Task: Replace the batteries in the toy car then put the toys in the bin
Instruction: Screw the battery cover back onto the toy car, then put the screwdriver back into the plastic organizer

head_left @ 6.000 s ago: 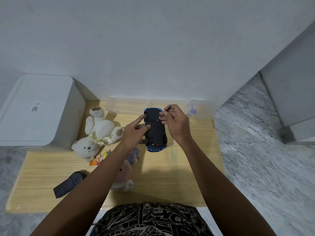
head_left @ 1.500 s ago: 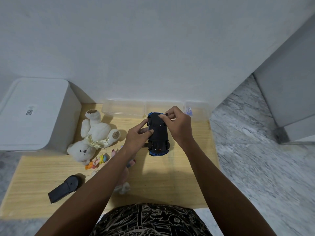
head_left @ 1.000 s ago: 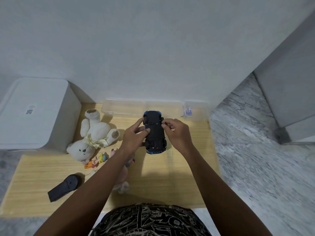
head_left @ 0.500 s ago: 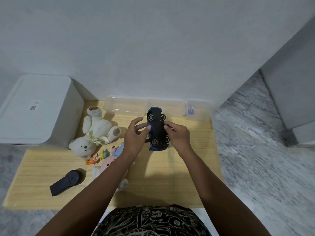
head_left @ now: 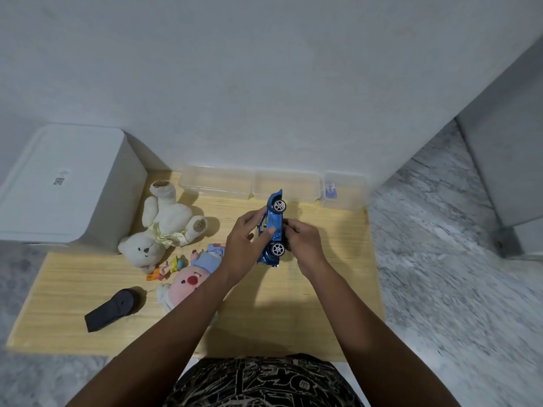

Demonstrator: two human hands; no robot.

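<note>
I have the blue toy car (head_left: 273, 229) held up over the wooden table (head_left: 308, 304), turned on its side so two wheels face me and the underside points toward my right hand (head_left: 302, 242). My left hand (head_left: 245, 245) wraps the roof side with the thumb lying across the body, and my right hand curls around the underside; both are closed on the car. I can't see the battery hatch from here, so I can't tell whether the cover is on. My read is that I'm at the end of the battery step, and the next move calls for righting the car and carrying it to the bin. The white box (head_left: 63, 183) at the left, lid down, looks like the likely bin, so it would need opening first. On the table near my left forearm lie a white teddy bear (head_left: 164, 227), a pink plush doll (head_left: 191, 274) and a small orange figure (head_left: 160, 271), with a black remote (head_left: 113, 308) nearer the front edge. Clear plastic containers (head_left: 249, 183) line the wall beyond the car. The soft toys sit right on the path toward the white box.
</note>
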